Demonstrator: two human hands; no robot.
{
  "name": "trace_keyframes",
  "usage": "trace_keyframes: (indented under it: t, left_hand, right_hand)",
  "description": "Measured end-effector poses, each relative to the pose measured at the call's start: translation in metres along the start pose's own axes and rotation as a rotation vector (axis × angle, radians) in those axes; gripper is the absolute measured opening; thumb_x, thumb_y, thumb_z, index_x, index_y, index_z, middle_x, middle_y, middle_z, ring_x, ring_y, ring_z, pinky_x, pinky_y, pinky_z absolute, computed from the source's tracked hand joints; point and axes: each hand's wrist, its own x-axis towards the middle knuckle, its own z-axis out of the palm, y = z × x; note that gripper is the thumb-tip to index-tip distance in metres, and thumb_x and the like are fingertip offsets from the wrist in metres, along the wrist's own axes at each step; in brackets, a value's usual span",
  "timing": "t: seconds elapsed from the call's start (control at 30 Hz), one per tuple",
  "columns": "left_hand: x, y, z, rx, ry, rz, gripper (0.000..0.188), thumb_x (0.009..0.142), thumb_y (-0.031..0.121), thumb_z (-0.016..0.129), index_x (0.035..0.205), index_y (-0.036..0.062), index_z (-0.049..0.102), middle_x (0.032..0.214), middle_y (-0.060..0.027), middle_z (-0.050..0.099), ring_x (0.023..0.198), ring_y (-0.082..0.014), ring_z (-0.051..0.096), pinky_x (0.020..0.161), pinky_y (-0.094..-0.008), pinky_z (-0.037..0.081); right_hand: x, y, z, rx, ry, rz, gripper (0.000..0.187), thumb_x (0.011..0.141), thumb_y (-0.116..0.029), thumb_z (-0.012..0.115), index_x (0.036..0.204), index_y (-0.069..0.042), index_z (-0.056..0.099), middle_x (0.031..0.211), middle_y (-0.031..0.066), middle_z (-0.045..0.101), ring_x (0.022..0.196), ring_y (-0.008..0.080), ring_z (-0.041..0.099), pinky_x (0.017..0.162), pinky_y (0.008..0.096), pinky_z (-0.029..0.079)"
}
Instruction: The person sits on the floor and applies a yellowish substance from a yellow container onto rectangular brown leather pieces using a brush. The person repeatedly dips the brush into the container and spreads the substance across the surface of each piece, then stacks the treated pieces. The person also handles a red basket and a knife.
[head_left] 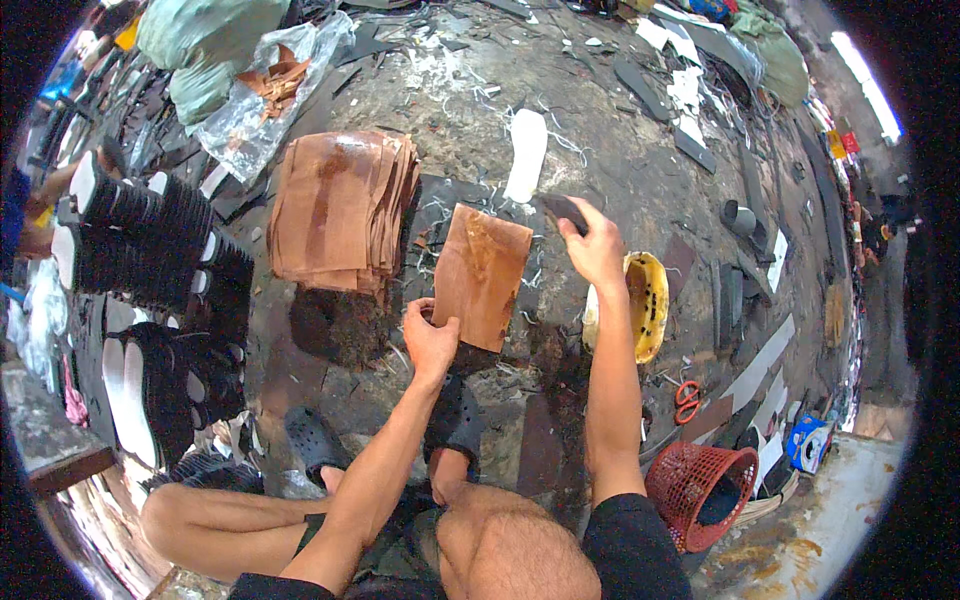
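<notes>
Left hand [430,340]: grips near edge of one brown leather sheet [482,275], lying flat on the floor [600,130].
Right hand [595,248]: raised just right of the sheet, closed on a dark tool [563,208]; kind cannot be told.
Stack of brown sheets [343,210]: left of the single sheet, slightly farther.
Yellow bowl [646,305]: just right of the right forearm.
Black soles, stacked [150,240]: far left.
Red basket [702,488]: near right.
Orange-handled scissors [687,400]: beyond the basket.
White sole [526,152]: far centre.

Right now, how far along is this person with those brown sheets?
Hard to say. The left hand pins one brown leather sheet to the floor; the right hand holds a dark tool at its top corner. A thick stack of brown sheets waits beside it.
</notes>
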Motion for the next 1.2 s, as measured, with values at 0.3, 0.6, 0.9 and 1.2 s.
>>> trace_keyframes:
  t: [0.3,0.6,0.9,1.2]
  left_hand:
    - [-0.005,-0.025,0.019,-0.426,-0.016,-0.31,0.047,0.078,0.0,0.063,0.124,0.0035,0.05,0.107,-0.0149,0.064,0.093,-0.0207,0.064,0.081,-0.0331,0.051]
    - [-0.007,0.004,0.029,-0.703,-0.081,-0.296,0.042,0.082,-0.007,0.063,0.121,0.0025,0.05,0.1,-0.0116,0.067,0.082,-0.0161,0.064,0.065,-0.0279,0.053]
    - [0.087,0.151,-0.078,-1.043,-0.283,-0.081,0.046,0.084,-0.005,0.06,0.129,0.0036,0.053,0.091,-0.0056,0.063,0.071,-0.0107,0.059,0.055,-0.0263,0.048]
    - [0.151,0.006,-0.168,-0.825,0.143,-0.196,0.052,0.08,-0.005,0.063,0.13,0.0023,0.05,0.099,-0.0063,0.063,0.079,-0.0157,0.062,0.066,-0.0286,0.051]
  right_hand:
    - [0.003,0.06,0.089,-0.426,-0.152,-0.314,0.035,0.082,-0.01,0.06,0.113,-0.023,0.071,0.111,0.0059,0.071,0.095,0.0296,0.068,0.08,0.0443,0.056]
    - [-0.014,0.031,0.013,0.179,0.133,-0.1,0.038,0.088,-0.025,0.071,0.116,0.001,0.065,0.105,0.0184,0.072,0.095,0.0265,0.069,0.085,0.0365,0.051]
    - [-0.116,-0.043,-0.079,0.594,0.759,0.096,0.032,0.09,-0.013,0.072,0.115,0.003,0.061,0.115,0.0127,0.066,0.102,0.0215,0.061,0.093,0.0354,0.047]
    - [-0.159,-0.024,-0.086,0.464,0.659,0.171,0.046,0.092,-0.015,0.069,0.129,0.008,0.052,0.127,0.0198,0.06,0.113,0.0258,0.058,0.1,0.0375,0.044]
